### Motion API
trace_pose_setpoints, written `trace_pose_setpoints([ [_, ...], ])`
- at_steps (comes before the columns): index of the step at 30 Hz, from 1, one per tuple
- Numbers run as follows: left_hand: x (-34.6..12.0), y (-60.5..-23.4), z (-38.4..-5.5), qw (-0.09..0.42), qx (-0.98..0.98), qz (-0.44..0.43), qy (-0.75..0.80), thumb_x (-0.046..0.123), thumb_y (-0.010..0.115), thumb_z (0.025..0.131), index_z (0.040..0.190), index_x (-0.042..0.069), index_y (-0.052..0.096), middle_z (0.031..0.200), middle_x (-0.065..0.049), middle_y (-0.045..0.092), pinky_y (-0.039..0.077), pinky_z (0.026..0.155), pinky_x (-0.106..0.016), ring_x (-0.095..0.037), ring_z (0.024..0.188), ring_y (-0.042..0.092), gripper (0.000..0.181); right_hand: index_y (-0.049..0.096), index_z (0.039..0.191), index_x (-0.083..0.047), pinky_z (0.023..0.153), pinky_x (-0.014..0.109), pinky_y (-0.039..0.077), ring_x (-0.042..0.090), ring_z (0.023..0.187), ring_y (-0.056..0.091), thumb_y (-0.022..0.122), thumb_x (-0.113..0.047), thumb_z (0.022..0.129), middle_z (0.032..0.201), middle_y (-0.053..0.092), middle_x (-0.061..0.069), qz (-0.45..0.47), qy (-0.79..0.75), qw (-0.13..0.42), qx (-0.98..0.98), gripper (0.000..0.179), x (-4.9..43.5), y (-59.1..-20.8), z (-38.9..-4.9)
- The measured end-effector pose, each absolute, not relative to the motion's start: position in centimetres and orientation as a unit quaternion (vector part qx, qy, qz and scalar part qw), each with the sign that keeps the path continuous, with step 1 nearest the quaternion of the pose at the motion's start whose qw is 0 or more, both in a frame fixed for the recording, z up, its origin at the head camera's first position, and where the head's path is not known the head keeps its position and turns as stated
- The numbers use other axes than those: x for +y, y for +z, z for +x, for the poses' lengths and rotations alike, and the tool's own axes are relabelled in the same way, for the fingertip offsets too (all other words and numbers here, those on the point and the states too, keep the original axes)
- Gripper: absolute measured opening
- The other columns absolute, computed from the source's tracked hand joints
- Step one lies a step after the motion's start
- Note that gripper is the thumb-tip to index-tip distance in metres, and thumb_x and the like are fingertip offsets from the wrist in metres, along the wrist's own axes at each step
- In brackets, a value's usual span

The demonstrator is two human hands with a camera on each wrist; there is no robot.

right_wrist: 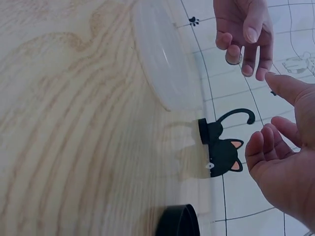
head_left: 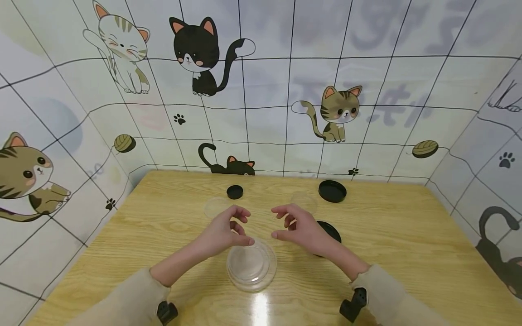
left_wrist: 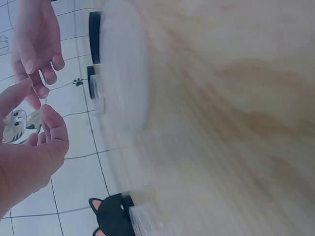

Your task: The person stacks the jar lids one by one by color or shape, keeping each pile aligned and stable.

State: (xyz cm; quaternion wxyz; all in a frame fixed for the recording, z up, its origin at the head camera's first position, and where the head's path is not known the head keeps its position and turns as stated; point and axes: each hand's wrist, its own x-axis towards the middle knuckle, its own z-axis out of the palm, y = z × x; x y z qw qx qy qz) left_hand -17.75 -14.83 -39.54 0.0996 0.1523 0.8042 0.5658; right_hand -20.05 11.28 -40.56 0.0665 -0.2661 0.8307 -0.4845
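Observation:
Over the table, my left hand (head_left: 223, 232) and right hand (head_left: 303, 230) face each other with a gap between them. Both have loosely bent fingers and hold nothing. Below the left thumb, nearest to that hand, a round clear plastic container (head_left: 249, 267) rests on the wood; whether it is one piece or stacked pieces I cannot tell. A black round lid (head_left: 329, 230) lies partly hidden behind my right hand and wrist. In the left wrist view the clear container (left_wrist: 125, 73) is blurred; the right wrist view shows it (right_wrist: 165, 56) beside a black rim (right_wrist: 179, 221).
Farther back lie a small black round lid (head_left: 234, 192) and a larger black one (head_left: 332, 191). Two faint clear round pieces (head_left: 216, 207) stand near them, one behind each hand. A cat-patterned cloth wall (head_left: 267, 127) encloses the wooden table (head_left: 391, 253) at the back and sides.

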Motion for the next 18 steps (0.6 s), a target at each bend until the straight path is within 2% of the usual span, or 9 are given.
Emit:
trace_pose_setpoints([
  [6, -12.3, -39.2, -19.6, 0.096, 0.790, 0.164, 0.583, 0.002, 0.086, 0.080, 0.127, 0.000, 0.055, 0.115, -0.013, 0.052, 0.054, 0.071, -0.029, -0.019, 0.084, 0.063, 0.056, 0.060, 0.138, -0.007, 0.076, 0.032, 0.049, 0.022, 0.087, 0.051, 0.080, -0.017, 0.092, 0.114, 0.057, 0.007, -0.259, -0.486, 0.036, 0.834, 0.052, 12.8, -40.3, -20.4],
  [18, -10.6, -39.0, -21.8, 0.095, 0.772, 0.151, 0.610, 0.004, 0.086, 0.081, 0.128, 0.002, 0.057, 0.118, -0.013, 0.053, 0.053, 0.074, -0.029, -0.020, 0.089, 0.064, 0.055, 0.060, 0.136, -0.002, 0.073, 0.029, 0.048, 0.022, 0.084, 0.051, 0.078, -0.012, 0.093, 0.113, 0.058, 0.009, -0.255, -0.500, 0.012, 0.827, 0.048, 14.2, -40.2, -20.7],
])
